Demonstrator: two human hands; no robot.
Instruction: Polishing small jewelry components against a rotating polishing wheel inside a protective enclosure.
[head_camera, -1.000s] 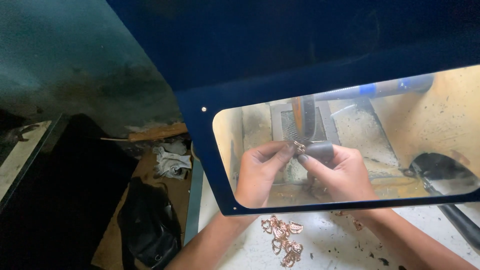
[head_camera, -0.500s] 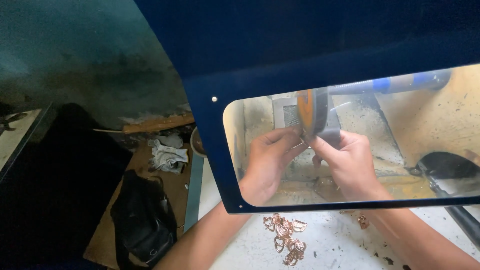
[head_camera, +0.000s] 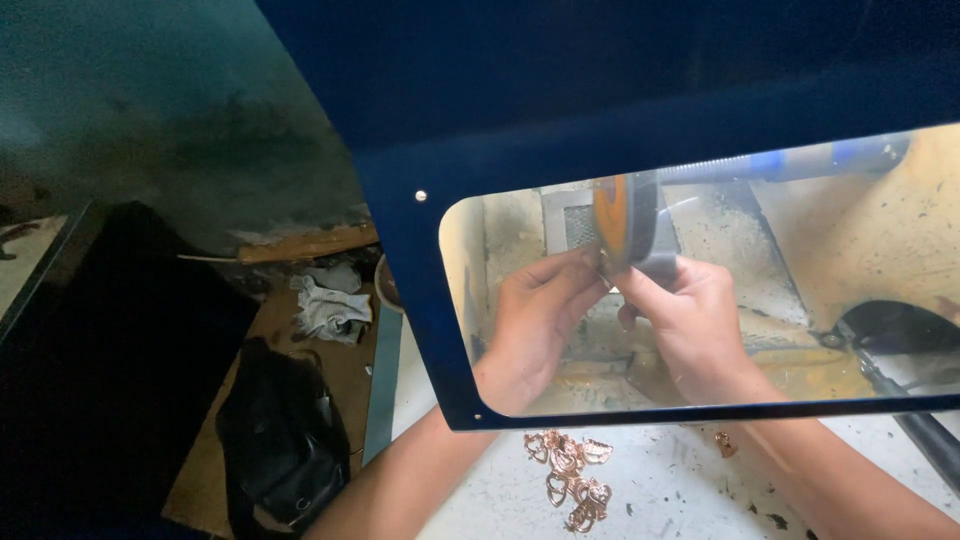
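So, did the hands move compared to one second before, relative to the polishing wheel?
Yes. Both the left hand and right hand have come up closer to the orange polishing wheel, now pinching a small piece against its lower edge.

Black bag (head_camera: 285, 440) on floor | crumpled white rag (head_camera: 330, 308) nearby | wooden plank (head_camera: 305, 243) against wall

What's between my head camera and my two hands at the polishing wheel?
In the head view, a clear window set in the blue guard lies between; the left hand and right hand show through it.
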